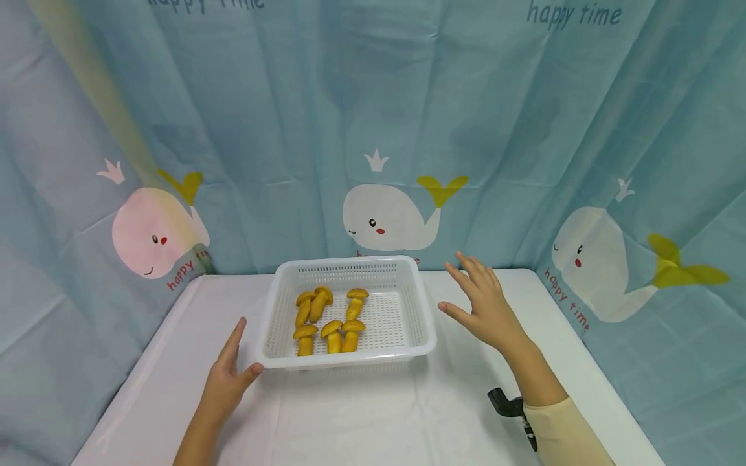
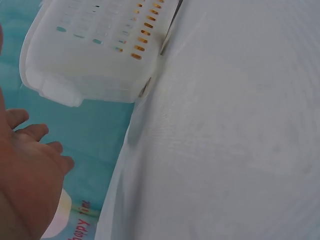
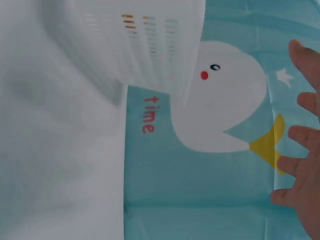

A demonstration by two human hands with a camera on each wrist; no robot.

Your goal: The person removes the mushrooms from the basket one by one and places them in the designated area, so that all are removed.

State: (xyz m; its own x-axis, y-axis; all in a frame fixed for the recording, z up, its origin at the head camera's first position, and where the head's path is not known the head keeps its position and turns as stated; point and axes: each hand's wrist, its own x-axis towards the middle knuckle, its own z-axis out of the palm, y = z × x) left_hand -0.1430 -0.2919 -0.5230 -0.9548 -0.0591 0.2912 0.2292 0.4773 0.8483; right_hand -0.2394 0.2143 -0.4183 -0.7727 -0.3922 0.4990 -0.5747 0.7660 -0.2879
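Note:
A white plastic basket (image 1: 402, 349) with slotted walls stands toward the back of the white table. Inside it lie several yellow-brown toy mushrooms (image 1: 353, 304), grouped toward the left and middle. My left hand (image 1: 226, 382) is beside the basket's front left corner, thumb tip right at the rim, fingers extended. Off the basket's right side, my right hand (image 1: 486, 307) is spread with nothing in it. The left wrist view has the basket's end wall (image 2: 95, 55) beyond the left hand (image 2: 30, 170). In the right wrist view, the spread right hand (image 3: 305, 165) is apart from the basket (image 3: 145, 40).
The white tabletop (image 1: 350, 421) extends in front of the basket and to both sides. A blue curtain (image 1: 280, 149) printed with whales hangs behind the table and along both sides. A black strap piece (image 1: 507, 404) sticks out at the right wrist, by the beige sleeve (image 1: 565, 433).

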